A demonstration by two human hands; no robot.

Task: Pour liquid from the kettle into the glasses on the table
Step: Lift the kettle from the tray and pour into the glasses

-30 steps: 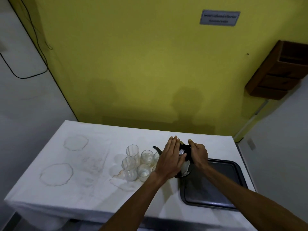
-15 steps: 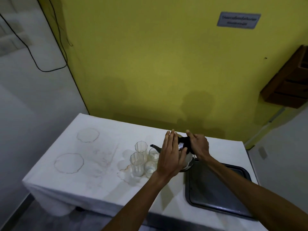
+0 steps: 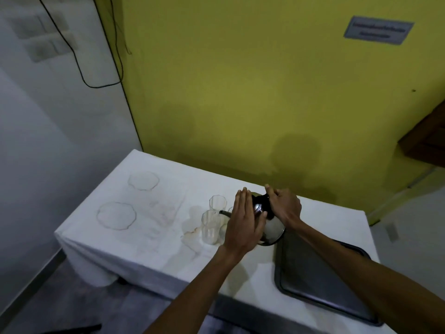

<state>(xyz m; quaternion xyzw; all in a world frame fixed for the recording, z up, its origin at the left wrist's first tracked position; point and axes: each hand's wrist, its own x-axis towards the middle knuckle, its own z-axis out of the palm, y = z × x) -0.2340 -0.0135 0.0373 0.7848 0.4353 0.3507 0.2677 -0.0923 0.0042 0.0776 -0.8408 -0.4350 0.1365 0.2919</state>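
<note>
A shiny metal kettle (image 3: 271,229) with a black handle is tilted left, its dark spout over a cluster of clear glasses (image 3: 212,224) on the white-clothed table (image 3: 149,239). My right hand (image 3: 284,207) grips the black handle on top. My left hand (image 3: 243,224) lies flat against the kettle's lid and left side, fingers together, and hides some of the glasses. One glass (image 3: 218,202) stands at the back of the cluster. I cannot see any stream of liquid.
A dark metal tray (image 3: 320,283) lies on the table's right part, just right of the kettle. Ring stains (image 3: 116,215) and a brownish spill mark (image 3: 190,233) mark the cloth. A yellow wall stands behind; a wooden shelf (image 3: 428,131) hangs at right.
The view has swung left and the table sits lower right. The kettle tilts further toward the glasses, with both hands still on it.
</note>
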